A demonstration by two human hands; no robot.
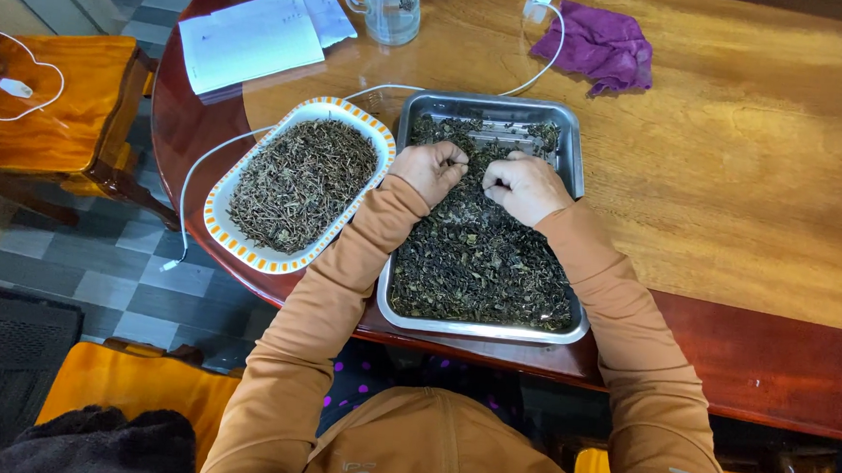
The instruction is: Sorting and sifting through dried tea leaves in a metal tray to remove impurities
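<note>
- Left hand [430, 169] over upper left part of metal tray [479, 330], fingers curled in loosely, tips down in dried leaves [478, 259]; whether anything pinched, cannot tell.
- Right hand [524, 186] just beside left hand, at its 3 o'clock, fingers bunched downward into same leaves; grasp or none, cannot tell.
- Hands close together, nearly touching, narrow gap between knuckles.
- Metal tray rectangular, shiny, at near desk edge, mostly covered with dark dried leaves; bare metal showing near 12 o'clock end.
- Oval dish [235, 245] with orange-patterned rim at 9 o'clock of tray, touching or just beside it, heaped with thinner brownish stems [300, 182].
- White cable [202, 160] curving round dish from 12 o'clock of tray down off desk edge at 8 o'clock.
- Glass mug [388, 6] at 12 o'clock, white papers [248, 36] at 11 o'clock, purple cloth [603, 45] at 1 o'clock, all well apart from hands.
- Round wooden desk [756, 179], glossy.
- Orange-brown sleeves [621, 317] on both arms.
</note>
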